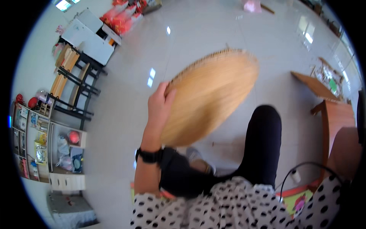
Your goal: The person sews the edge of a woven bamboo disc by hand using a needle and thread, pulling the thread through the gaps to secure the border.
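My left hand point(159, 108) is closed on the rim of a round, shallow, tan woven tray point(213, 95), which looks like bamboo. The tray is held tilted in front of my knees, and motion smears its surface. My thumb lies over the near face, while the other fingers are mostly hidden at the rim. A dark band circles my left wrist. Part of my right arm point(345, 149) shows at the right edge, but the hand itself is outside the picture.
To the right stands a wooden bench point(337, 126), with a brown board point(314, 86) and scraps beyond it. Shelves point(49, 149) and black-framed wooden stools point(70, 76) line the left. Red bags point(122, 21) lie at the far left, a pink bag point(251, 5) at the far edge.
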The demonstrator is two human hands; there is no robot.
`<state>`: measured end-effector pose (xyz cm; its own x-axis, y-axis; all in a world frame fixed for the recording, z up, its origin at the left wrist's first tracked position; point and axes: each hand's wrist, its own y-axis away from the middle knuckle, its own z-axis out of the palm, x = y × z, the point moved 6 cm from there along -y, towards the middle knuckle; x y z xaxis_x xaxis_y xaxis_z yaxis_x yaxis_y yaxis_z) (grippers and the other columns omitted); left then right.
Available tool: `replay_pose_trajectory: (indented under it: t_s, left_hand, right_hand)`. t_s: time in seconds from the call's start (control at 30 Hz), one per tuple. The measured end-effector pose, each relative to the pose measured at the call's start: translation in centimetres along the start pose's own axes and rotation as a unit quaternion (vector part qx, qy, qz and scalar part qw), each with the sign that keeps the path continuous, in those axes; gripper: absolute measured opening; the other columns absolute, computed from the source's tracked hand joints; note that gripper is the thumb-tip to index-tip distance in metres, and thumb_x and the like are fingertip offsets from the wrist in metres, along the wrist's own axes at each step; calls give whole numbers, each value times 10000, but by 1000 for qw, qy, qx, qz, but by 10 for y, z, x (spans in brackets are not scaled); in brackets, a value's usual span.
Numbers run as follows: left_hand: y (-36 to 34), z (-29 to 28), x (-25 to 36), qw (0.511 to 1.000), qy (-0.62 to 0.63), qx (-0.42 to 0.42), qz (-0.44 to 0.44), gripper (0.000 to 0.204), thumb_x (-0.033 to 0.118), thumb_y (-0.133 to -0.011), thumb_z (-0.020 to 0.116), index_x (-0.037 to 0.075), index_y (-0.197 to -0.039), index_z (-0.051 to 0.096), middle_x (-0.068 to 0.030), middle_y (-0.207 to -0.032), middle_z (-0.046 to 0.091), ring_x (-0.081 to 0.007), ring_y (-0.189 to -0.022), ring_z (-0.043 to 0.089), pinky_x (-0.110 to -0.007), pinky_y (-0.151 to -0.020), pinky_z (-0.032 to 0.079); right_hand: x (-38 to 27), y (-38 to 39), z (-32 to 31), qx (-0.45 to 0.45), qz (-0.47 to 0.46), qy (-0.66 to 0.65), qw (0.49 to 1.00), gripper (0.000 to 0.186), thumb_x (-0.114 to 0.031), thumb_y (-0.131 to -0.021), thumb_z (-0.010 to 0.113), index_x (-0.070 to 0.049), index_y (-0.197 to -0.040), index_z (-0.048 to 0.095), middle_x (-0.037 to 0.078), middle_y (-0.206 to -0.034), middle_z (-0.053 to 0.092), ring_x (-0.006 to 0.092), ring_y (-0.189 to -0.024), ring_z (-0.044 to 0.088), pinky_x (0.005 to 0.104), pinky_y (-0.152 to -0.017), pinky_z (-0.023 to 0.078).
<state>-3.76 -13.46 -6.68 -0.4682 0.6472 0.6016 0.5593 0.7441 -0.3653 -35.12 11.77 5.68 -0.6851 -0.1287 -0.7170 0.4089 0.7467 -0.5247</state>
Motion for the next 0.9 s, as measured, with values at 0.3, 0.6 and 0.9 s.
replay_pose_trajectory:
  t_s: [0.3,0.6,0.9]
  left_hand:
    - [7,-11,1,1000,3,9,-29,320,187,-895,650,53,-1176,575,-177,-911,690,-334,-813,673,-392,-710,515]
    - [17,-8,20,997,74,-12,13,376,86,-891,608,40,-1257,538,-197,-984,678,-299,-886,668,-360,-799,514]
    - [24,-24,75,986,79,-22,148,353,54,-889,596,52,-1240,555,-151,-1105,640,-225,-1009,625,-326,-868,500]
  right_hand:
    - [-75,-21,-36,20,-120,-113,986,263,-176,-957,554,0,-1121,662,63,-956,690,181,-941,650,303,-879,503]
    - [-76,-7,104,-68,40,-64,995,231,-140,-918,623,-6,-1098,678,48,-940,702,166,-928,654,276,-896,491]
    - [-12,2,209,-167,-149,232,947,791,-263,-649,864,-134,-1346,514,120,-1455,392,438,-1383,266,511,-1089,375]
